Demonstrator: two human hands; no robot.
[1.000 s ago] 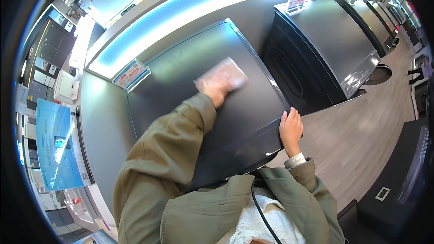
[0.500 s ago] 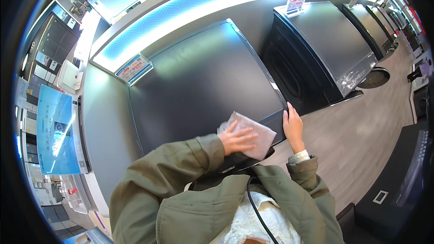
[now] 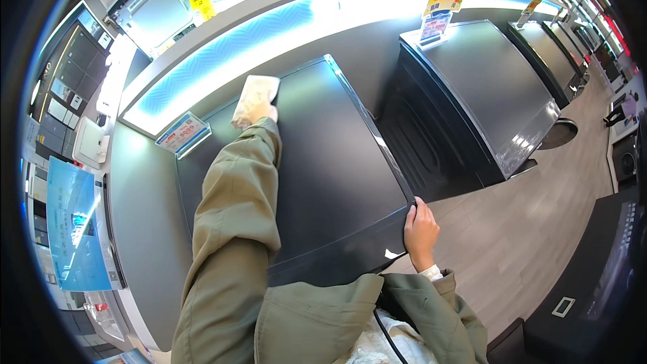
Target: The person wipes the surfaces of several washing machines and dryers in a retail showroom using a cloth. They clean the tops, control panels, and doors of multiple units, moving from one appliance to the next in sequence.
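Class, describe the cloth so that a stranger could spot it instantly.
Find the dark, flat-topped appliance directly before the person. At its far edge, below the glowing strip, the left hand rests on a pale cloth. Unlike the printed sign to its left, the cloth has a hand on it.

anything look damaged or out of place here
No spill or clear damage shows. One oddity: what looks like clear film at the front edge of the neighbouring black appliance; it appears creased and shiny where the surface behind it is smooth.
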